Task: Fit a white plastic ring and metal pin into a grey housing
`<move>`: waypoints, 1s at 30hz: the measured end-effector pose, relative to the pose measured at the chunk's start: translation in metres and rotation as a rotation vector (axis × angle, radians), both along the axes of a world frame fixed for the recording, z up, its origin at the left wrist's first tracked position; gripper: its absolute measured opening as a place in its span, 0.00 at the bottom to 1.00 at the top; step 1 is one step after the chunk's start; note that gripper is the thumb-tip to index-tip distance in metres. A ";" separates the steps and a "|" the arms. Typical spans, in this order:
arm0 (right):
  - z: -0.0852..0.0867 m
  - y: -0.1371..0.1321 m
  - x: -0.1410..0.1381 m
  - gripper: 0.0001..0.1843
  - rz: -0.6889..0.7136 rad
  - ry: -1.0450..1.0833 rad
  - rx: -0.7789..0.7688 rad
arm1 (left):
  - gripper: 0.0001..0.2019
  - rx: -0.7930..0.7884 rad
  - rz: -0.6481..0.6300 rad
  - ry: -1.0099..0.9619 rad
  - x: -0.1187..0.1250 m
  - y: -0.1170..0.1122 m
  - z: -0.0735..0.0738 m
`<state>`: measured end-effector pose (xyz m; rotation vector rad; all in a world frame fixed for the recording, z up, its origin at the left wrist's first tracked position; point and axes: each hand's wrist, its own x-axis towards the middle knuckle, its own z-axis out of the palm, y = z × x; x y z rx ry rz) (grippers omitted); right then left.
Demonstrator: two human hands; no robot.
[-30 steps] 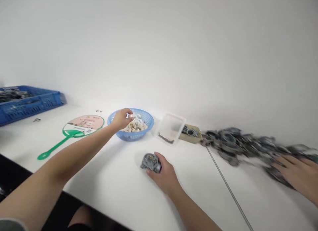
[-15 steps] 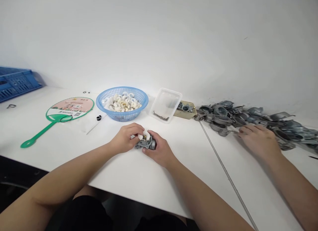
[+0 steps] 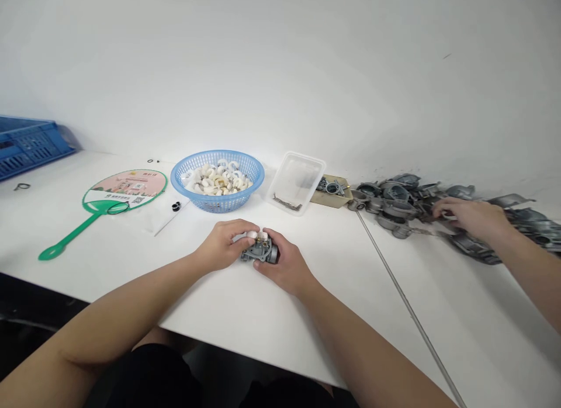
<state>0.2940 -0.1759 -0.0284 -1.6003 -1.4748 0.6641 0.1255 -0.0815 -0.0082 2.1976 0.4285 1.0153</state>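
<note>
Head view: the left hand pinches a white piece on top of a gray part, and the right hand clasps the part's right side. The part is over the table, in front of a blue basket. Far right, another person's hand is at a metal pile.

Two wearer's hands, one fan, seemingly one crate
</note>
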 end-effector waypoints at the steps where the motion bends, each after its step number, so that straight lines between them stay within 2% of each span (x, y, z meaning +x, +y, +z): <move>1: 0.001 0.000 -0.001 0.35 0.013 0.002 0.004 | 0.09 -0.045 0.028 -0.006 0.002 0.000 0.000; 3: 0.002 -0.001 -0.002 0.37 0.041 0.006 0.017 | 0.09 -0.154 0.058 -0.028 0.005 0.000 -0.002; 7: 0.005 -0.001 -0.002 0.34 0.080 0.017 0.021 | 0.17 -0.350 0.052 -0.084 0.012 0.004 -0.011; 11: 0.004 0.000 -0.001 0.37 0.029 0.005 -0.011 | 0.14 -0.385 0.088 -0.144 0.015 0.009 -0.017; 14: 0.004 -0.001 -0.002 0.38 -0.006 -0.007 -0.034 | 0.14 -0.396 0.117 -0.190 0.012 0.013 -0.011; 17: 0.004 -0.001 -0.003 0.38 -0.003 -0.009 -0.027 | 0.16 -0.403 0.116 -0.149 0.009 0.015 -0.001; 20: 0.004 -0.001 -0.003 0.38 -0.004 -0.023 -0.017 | 0.13 -0.335 0.068 -0.059 0.008 0.013 0.005; 24: 0.004 0.000 -0.004 0.37 0.022 -0.017 -0.007 | 0.14 -0.240 0.030 0.045 0.014 0.003 0.003; 30: 0.004 -0.001 -0.004 0.35 0.028 -0.031 0.008 | 0.10 0.109 0.090 -0.045 0.018 -0.007 -0.004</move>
